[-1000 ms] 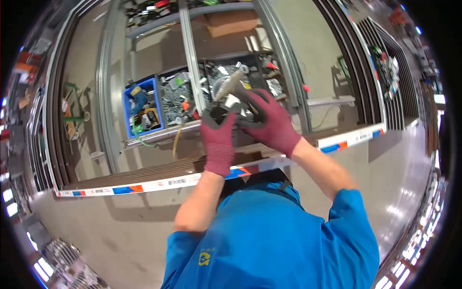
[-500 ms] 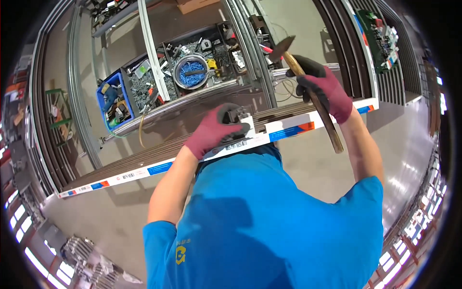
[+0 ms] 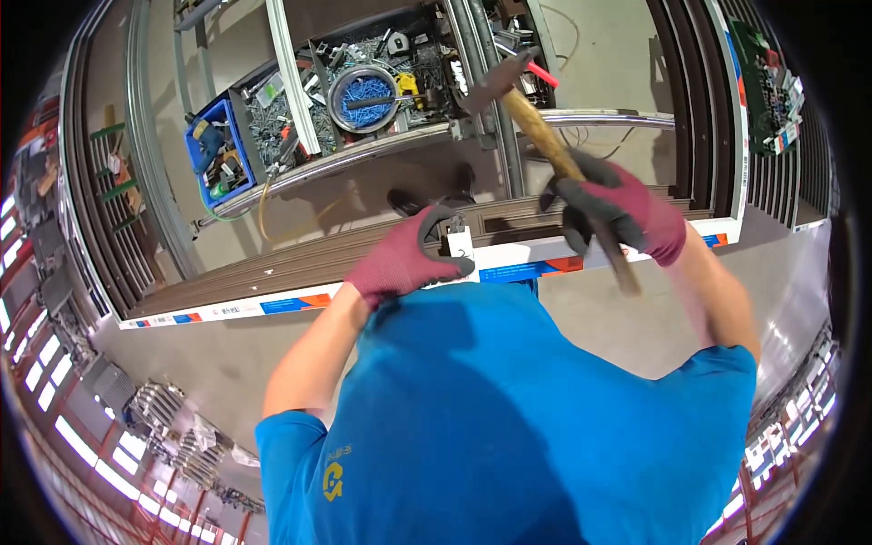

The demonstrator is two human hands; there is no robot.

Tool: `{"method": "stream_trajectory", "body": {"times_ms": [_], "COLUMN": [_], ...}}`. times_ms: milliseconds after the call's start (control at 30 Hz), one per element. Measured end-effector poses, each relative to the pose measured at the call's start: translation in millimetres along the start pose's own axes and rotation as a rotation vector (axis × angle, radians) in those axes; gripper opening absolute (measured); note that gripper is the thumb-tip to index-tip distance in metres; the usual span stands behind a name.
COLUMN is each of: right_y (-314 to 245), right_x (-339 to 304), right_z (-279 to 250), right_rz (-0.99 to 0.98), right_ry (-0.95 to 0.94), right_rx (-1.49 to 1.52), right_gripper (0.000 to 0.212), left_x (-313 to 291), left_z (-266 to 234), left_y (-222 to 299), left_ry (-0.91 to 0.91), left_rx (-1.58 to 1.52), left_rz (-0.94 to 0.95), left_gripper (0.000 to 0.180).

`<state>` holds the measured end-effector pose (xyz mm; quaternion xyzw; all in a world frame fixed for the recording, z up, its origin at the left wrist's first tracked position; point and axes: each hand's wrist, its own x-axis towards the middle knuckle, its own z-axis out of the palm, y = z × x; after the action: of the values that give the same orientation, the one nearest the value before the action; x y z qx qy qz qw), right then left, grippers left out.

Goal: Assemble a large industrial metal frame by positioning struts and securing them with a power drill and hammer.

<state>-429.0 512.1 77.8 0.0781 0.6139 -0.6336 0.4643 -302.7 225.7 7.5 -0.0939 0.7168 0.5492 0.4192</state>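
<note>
My right hand (image 3: 622, 204), in a maroon glove with dark grey fingers, is wrapped round the wooden handle of a hammer (image 3: 542, 133). The hammer's dark head points up and to the left, over the far side of the frame's near bar. My left hand (image 3: 409, 259), gloved alike, rests at the near bar with thumb and forefinger spread apart. A small white-faced piece (image 3: 460, 242) with dark metal at its far end sits on the bar beside that thumb and forefinger. The brown metal frame (image 3: 300, 263) carries a white, blue and orange protective strip along its near edge.
Beyond the near bar lie a blue bin (image 3: 252, 188) with tools, a round tub (image 3: 394, 80) of blue fasteners and trays of loose metal hardware. A silver rail (image 3: 336, 158) crosses before them. At the far right stands a green tray (image 3: 747, 91) of parts.
My left fingers have spread away from the small piece they were round. My right hand has come down and toward me with the hammer, whose head has shifted left.
</note>
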Motion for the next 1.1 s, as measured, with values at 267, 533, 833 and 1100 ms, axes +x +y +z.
{"method": "stream_trajectory", "body": {"times_ms": [267, 533, 833, 1100], "right_y": [15, 33, 37, 48], "right_x": [24, 40, 57, 55], "right_z": [-35, -42, -44, -43], "right_rz": [-0.021, 0.022, -0.085, -0.099], "right_ry": [-0.19, -0.453, -0.477, -0.364], "right_rx": [-0.943, -0.967, -0.934, -0.741], "right_gripper": [0.021, 0.027, 0.024, 0.027], "left_x": [9, 14, 10, 15], "left_z": [16, 13, 19, 12], "left_y": [-31, -18, -26, -23], "left_ry": [0.176, 0.102, 0.152, 0.031], "left_rx": [0.128, 0.077, 0.211, 0.17], "left_rz": [0.109, -0.052, -0.076, -0.117], "left_gripper": [0.093, 0.099, 0.108, 0.121]}}
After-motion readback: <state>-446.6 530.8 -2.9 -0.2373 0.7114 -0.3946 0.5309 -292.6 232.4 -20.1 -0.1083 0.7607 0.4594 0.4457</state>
